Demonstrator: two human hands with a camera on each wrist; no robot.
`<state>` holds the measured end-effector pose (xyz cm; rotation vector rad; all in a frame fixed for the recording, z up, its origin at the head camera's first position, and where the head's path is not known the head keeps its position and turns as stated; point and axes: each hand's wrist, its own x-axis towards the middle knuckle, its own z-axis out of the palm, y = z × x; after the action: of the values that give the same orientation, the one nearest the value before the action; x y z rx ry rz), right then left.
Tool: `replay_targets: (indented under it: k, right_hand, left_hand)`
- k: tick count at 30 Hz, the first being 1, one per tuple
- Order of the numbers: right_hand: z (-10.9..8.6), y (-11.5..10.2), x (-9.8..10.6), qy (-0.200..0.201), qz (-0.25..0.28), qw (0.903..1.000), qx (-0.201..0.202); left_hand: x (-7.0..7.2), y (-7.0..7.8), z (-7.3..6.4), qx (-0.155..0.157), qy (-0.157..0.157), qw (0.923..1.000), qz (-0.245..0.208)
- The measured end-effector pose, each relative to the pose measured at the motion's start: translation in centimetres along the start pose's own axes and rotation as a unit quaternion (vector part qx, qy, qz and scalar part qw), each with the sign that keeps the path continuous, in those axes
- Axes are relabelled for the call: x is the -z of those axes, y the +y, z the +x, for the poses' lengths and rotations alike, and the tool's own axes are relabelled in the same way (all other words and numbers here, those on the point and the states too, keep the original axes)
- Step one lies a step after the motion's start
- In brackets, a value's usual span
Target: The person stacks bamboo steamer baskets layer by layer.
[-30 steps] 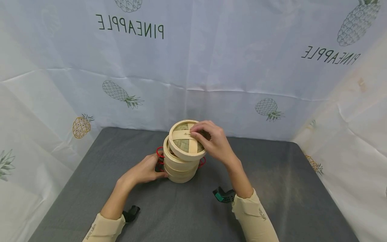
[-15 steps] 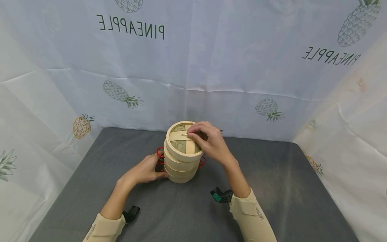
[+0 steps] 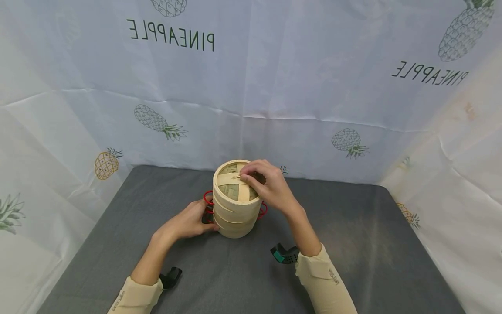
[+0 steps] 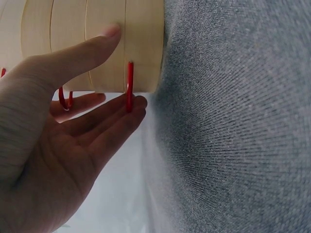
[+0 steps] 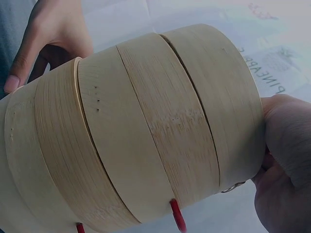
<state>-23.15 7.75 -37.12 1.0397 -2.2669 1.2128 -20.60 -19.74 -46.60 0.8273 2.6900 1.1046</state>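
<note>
A round bamboo steamer (image 3: 234,226) of stacked tiers stands at the table's far middle, with red loop handles (image 4: 129,87) on its sides. On top sits its woven lid (image 3: 228,190), crossed by two pale strips. My right hand (image 3: 270,185) pinches the small loop at the lid's centre between thumb and fingers. At the lower left side, my left hand (image 3: 191,220) grips the tiers, its thumb (image 4: 92,51) along the wall and its fingers behind, by the red handles. In the right wrist view the lid (image 5: 218,92) lies level with the tier below, a thin dark seam between them.
A dark grey cloth covers the table (image 3: 235,274). Behind it hangs a white curtain (image 3: 274,100) printed with pineapples, close to the table's back edge. Black wrist straps (image 3: 284,254) stick out at both forearms.
The right hand has brought the lid left and down, from sitting askew over the upper tier to lying in line with the stack. The left hand has stayed in place.
</note>
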Motion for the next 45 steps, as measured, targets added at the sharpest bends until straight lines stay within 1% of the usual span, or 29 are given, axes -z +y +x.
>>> replay_targets:
  k: [2, 17, 26, 30, 39, 45]
  right_hand:
    - [0.03, 0.03, -0.08, -0.001, -0.002, 1.0000, 0.001]
    - [0.01, 0.10, -0.33, -0.008, -0.001, 0.9998, -0.017]
    - [-0.05, 0.17, -0.36, -0.002, 0.002, 0.9999, -0.012]
    - [-0.07, 0.11, -0.32, -0.004, 0.003, 0.9999, -0.016]
    - [-0.07, 0.02, -0.19, -0.005, -0.002, 0.9998, -0.018]
    - [-0.06, 0.02, -0.17, -0.007, -0.001, 0.9998, -0.020]
  left_hand:
    - [-0.02, 0.05, 0.02, 0.003, 0.002, 1.0000, 0.001]
    - [0.10, -0.03, 0.05, -0.004, -0.001, 1.0000, 0.004]
    - [0.05, 0.12, 0.03, -0.002, 0.003, 1.0000, -0.002]
    - [-0.01, 0.09, 0.02, 0.002, 0.004, 1.0000, -0.001]
    - [0.00, 0.09, 0.07, -0.004, 0.005, 1.0000, -0.002]
    - [0.06, 0.09, -0.01, 0.004, 0.001, 1.0000, 0.003]
